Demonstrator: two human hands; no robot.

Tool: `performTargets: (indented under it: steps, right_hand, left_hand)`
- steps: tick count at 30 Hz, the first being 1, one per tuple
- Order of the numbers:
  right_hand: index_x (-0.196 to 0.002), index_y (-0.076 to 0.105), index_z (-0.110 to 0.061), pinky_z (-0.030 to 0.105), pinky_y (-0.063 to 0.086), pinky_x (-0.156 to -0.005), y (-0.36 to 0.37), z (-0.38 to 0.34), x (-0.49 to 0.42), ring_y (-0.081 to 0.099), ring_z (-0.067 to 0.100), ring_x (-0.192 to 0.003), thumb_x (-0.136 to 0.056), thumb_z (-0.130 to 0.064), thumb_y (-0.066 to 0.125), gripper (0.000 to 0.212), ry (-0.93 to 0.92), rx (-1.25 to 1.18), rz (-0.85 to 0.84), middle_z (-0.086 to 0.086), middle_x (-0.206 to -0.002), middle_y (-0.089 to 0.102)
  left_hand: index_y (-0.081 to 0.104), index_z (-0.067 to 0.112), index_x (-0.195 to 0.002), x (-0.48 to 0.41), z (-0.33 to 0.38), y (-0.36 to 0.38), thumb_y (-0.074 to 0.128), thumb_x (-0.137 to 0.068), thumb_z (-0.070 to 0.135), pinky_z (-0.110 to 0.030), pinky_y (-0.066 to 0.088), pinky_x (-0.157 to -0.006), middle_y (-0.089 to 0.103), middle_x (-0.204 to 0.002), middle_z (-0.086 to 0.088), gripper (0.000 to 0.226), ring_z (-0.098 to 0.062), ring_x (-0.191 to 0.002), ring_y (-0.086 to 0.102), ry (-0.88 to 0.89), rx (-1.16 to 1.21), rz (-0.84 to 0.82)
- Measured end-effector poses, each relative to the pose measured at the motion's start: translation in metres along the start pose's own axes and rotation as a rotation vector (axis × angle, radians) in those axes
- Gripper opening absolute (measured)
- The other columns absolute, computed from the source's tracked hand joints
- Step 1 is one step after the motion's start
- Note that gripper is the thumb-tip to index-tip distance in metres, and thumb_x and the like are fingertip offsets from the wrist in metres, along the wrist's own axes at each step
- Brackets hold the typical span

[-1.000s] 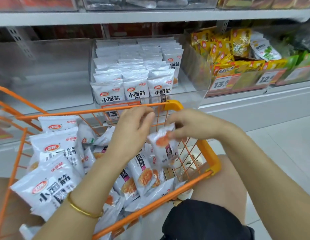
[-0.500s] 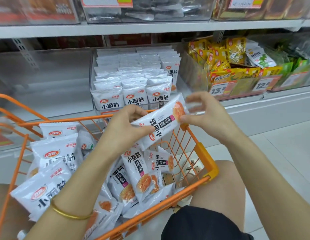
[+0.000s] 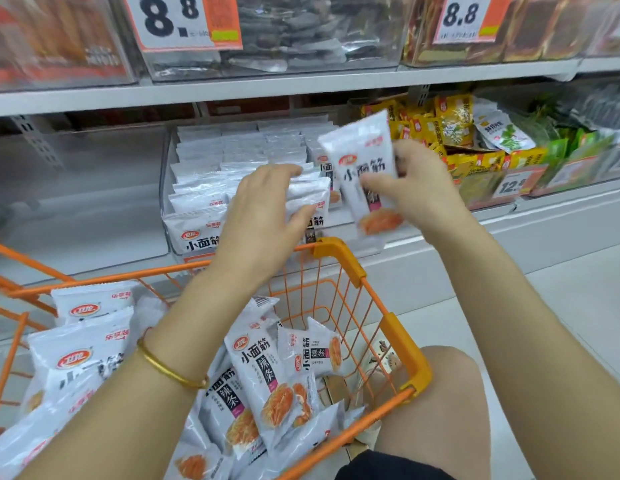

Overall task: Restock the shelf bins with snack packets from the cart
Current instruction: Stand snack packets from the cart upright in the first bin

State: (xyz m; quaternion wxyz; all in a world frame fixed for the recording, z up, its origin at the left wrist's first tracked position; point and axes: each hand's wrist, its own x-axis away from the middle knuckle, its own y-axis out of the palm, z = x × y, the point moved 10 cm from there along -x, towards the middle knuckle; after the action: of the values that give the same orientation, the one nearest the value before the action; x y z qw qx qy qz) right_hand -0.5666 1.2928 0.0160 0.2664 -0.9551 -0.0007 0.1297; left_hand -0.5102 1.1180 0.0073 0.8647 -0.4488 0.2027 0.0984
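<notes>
The packet (image 3: 362, 168) is pinched in the right hand (image 3: 419, 192). The thumb (image 3: 376, 184) is laid across the printed front and the other fingers are curled round behind the right edge. So it's held roughly at mid-height, upright, tipped a little to the left. It's a bit blurred, so the exact contact behind can't be made out. The top seal pokes up above the fingers and the orange-pictured bottom hangs below them.

Handling-wise it's judged to be light and soft: thin glossy film, puffy, probably a bit slippery. Nothing fragile as such, though the contents could likely be squashed if it's jammed in hard. A side-edge pinch like this looks right, and the flat top seal would also do for dropping it into a row.

The left hand (image 3: 263, 216) is held just to the left, fingers fairly straight and close together, laid over the tops of the front rows in the bin (image 3: 165, 174). Nothing is gripped by it. Whether the rows are being pushed back can't be told.

The packet is held over the bin's right front corner, not yet slotted in. The bin is packed with upright rows. Nearer, the cart (image 3: 339, 252) is parked under both arms, with more packets (image 3: 267, 379) heaped in it. Yellow snacks (image 3: 454, 123) are stacked in the next bin to the right.
</notes>
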Motion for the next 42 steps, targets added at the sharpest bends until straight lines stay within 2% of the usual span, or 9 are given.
performTargets:
  steps: [4, 7, 10, 13, 26, 32, 36, 39, 42]
  right_hand:
    - [-0.109, 0.054, -0.009, 0.032, 0.05, -0.079, -0.003, -0.002, -0.049, 0.059, 0.018, -0.101, -0.086, -0.009, 0.064, 0.025, -0.036, 0.132, 0.192, 0.003, -0.111, 0.062]
    - [-0.11, 0.052, -0.006, 0.032, 0.047, -0.081, 0.031, 0.027, -0.086, 0.057, 0.024, -0.107, -0.088, -0.005, 0.06, 0.024, 0.052, 0.209, 0.153, 0.008, -0.117, 0.06]
    - [-0.114, 0.051, -0.002, 0.037, 0.045, -0.088, 0.062, 0.066, -0.109, 0.054, 0.031, -0.113, -0.089, -0.002, 0.057, 0.026, 0.173, 0.281, 0.076, 0.015, -0.121, 0.058]
    - [-0.12, 0.047, 0.0, 0.034, 0.043, -0.086, 0.083, 0.092, -0.119, 0.052, 0.032, -0.115, -0.09, 0.002, 0.054, 0.031, 0.224, 0.27, 0.012, 0.017, -0.124, 0.054]
    - [-0.124, 0.03, -0.007, 0.04, 0.043, -0.088, 0.104, 0.116, -0.129, 0.051, 0.032, -0.108, -0.092, -0.007, 0.045, 0.036, 0.279, 0.153, -0.037, 0.017, -0.126, 0.049]
    - [-0.131, 0.024, -0.003, 0.038, 0.038, -0.095, 0.115, 0.123, -0.125, 0.045, 0.031, -0.119, -0.094, -0.007, 0.048, 0.045, 0.374, 0.159, -0.13, 0.019, -0.136, 0.041]
    - [-0.13, 0.027, 0.001, 0.037, 0.039, -0.094, 0.105, 0.118, -0.12, 0.046, 0.032, -0.121, -0.094, -0.007, 0.052, 0.045, 0.397, 0.202, -0.105, 0.02, -0.136, 0.041]
    - [-0.129, 0.03, 0.003, 0.035, 0.04, -0.089, 0.091, 0.1, -0.105, 0.047, 0.033, -0.121, -0.094, -0.007, 0.053, 0.043, 0.344, 0.282, -0.121, 0.02, -0.135, 0.043]
    - [-0.126, 0.039, 0.001, 0.037, 0.042, -0.09, 0.059, 0.052, -0.078, 0.05, 0.034, -0.117, -0.093, -0.002, 0.051, 0.035, 0.135, 0.411, -0.025, 0.02, -0.129, 0.05]
  left_hand:
    - [0.041, 0.015, -0.139, -0.009, -0.008, 0.023, 0.053, -0.092, 0.033, -0.047, 0.013, -0.115, 0.03, -0.15, -0.012, 0.052, -0.029, -0.141, 0.019, 0.053, -0.315, -0.077]
    - [0.031, 0.022, -0.144, -0.013, -0.018, 0.038, 0.042, -0.096, 0.04, -0.05, 0.001, -0.115, 0.016, -0.156, -0.009, 0.053, -0.025, -0.145, 0.006, 0.046, -0.444, -0.147]
    - [0.029, 0.023, -0.145, -0.015, -0.024, 0.043, 0.038, -0.096, 0.041, -0.052, 0.0, -0.114, 0.014, -0.157, -0.008, 0.053, -0.025, -0.145, 0.006, 0.052, -0.471, -0.156]
    - [0.027, 0.025, -0.146, -0.013, -0.029, 0.046, 0.041, -0.096, 0.039, -0.051, -0.002, -0.114, 0.015, -0.157, -0.009, 0.054, -0.026, -0.145, 0.008, 0.063, -0.463, -0.154]
    - [0.038, 0.02, -0.142, -0.014, -0.032, 0.048, 0.05, -0.09, 0.034, -0.057, 0.01, -0.113, 0.034, -0.148, -0.016, 0.056, -0.033, -0.14, 0.025, 0.107, -0.482, -0.1]
    - [0.032, 0.022, -0.145, -0.013, -0.03, 0.047, 0.049, -0.092, 0.034, -0.054, 0.004, -0.115, 0.028, -0.152, -0.014, 0.057, -0.031, -0.142, 0.018, 0.105, -0.474, -0.113]
    - [0.04, 0.017, -0.141, -0.009, -0.025, 0.04, 0.053, -0.092, 0.028, -0.056, 0.009, -0.114, 0.035, -0.148, -0.017, 0.051, -0.035, -0.139, 0.026, 0.135, -0.445, -0.071]
    - [0.049, 0.013, -0.134, 0.002, -0.019, 0.028, 0.047, -0.09, 0.028, -0.056, 0.02, -0.111, 0.042, -0.143, -0.017, 0.047, -0.035, -0.133, 0.034, 0.152, -0.389, -0.006]
    - [0.056, 0.014, -0.125, 0.018, -0.012, 0.01, 0.046, -0.086, 0.029, -0.051, 0.033, -0.101, 0.05, -0.135, -0.011, 0.042, -0.031, -0.121, 0.04, 0.157, -0.346, 0.065]
